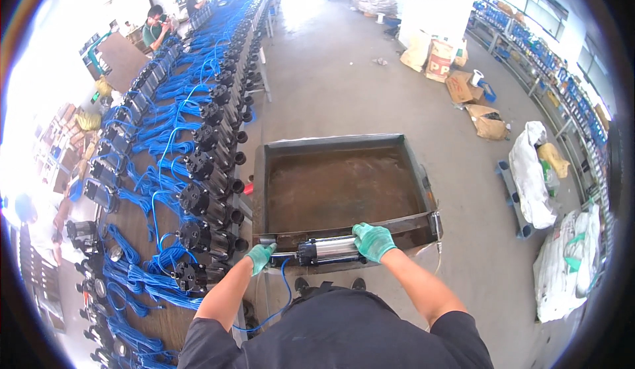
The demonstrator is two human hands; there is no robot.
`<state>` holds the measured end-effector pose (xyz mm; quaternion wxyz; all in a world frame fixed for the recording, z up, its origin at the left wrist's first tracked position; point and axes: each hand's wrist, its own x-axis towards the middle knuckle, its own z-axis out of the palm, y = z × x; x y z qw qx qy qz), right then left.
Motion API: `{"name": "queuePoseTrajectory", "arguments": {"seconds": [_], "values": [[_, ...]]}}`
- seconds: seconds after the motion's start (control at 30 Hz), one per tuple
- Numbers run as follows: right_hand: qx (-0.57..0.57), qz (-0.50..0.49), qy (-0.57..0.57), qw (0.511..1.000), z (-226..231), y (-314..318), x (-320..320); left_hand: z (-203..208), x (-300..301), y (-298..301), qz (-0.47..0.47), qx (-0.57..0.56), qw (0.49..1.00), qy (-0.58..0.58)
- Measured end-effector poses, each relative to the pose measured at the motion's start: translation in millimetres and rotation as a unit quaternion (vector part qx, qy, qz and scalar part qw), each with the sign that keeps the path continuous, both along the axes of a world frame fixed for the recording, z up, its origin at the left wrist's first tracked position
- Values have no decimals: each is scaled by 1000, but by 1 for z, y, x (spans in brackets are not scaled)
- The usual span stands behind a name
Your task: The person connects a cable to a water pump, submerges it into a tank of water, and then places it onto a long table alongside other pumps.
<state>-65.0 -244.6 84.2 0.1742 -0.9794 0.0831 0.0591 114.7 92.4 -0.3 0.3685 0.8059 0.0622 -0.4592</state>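
Observation:
A submersible pump (334,250), a shiny steel cylinder with a black collar, lies level along the near side of a metal tank (331,141). My right hand (374,241), in a green glove, is wrapped over its right end. At the other end, my left hand (260,257), gloved alike, is closed around the slim part left of the collar. A blue cable (287,283) loops down from that end toward the bench at the left. Brown, murky liquid (340,190) fills the tank. The undersides of both hands are hidden.
On my left, a long bench (162,217) carries rows of similar pumps (208,197) and coiled blue cables (175,111). Two people (157,28) are beyond it. White sacks (531,177), a cardboard box (461,87) and a shelf rack (562,114) stand to the right.

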Motion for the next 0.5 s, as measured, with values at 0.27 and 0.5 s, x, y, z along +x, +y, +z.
{"name": "queuePoseTrajectory", "arguments": {"seconds": [0.27,0.5], "values": [[-16,-15,-24,999,-4,3,-1,13,-23,30,-422,0,725,-545],[-8,-16,8,1000,1,4,0,6,-2,42,-444,-55,754,-481]]}}
